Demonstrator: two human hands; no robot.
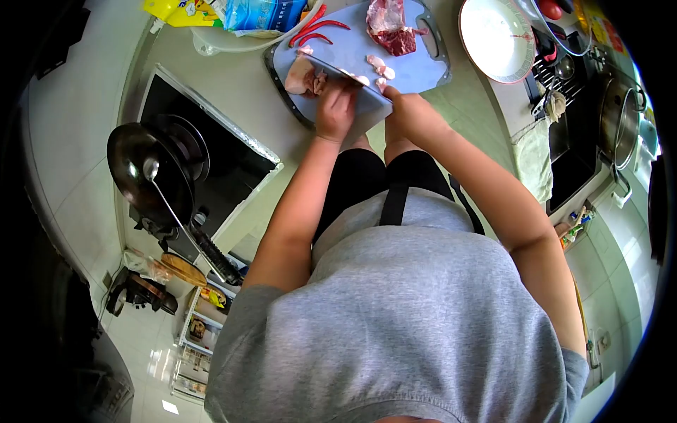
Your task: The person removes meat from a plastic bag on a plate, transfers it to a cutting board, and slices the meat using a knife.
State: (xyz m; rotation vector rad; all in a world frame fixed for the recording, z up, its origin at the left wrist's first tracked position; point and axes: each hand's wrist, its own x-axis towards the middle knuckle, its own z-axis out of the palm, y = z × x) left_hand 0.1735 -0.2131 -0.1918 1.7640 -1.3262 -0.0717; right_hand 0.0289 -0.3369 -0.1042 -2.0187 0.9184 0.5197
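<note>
A wide-bladed kitchen knife [371, 103] is tilted over the near edge of the blue-grey cutting board [338, 53]. My right hand [417, 118] is closed around its handle, which the fingers mostly cover. Close against the blade is my left hand [336, 113], its fingers bent and partly hidden. What those fingers grip, if anything, cannot be made out. A pale chunk of fatty meat [301, 76] lies on the board just left of them. Small pale meat pieces [381, 67] lie beyond the blade. A larger red piece of meat [393, 32] rests farther back.
Red chilies [317, 28] lie on the board's back left, with bags [264, 14] behind. At right stands a white bowl [497, 39], then a sink [568, 141] and a metal pot [620, 120]. A wok [141, 169] with a ladle [169, 201] sits at left on the black cooktop [229, 151].
</note>
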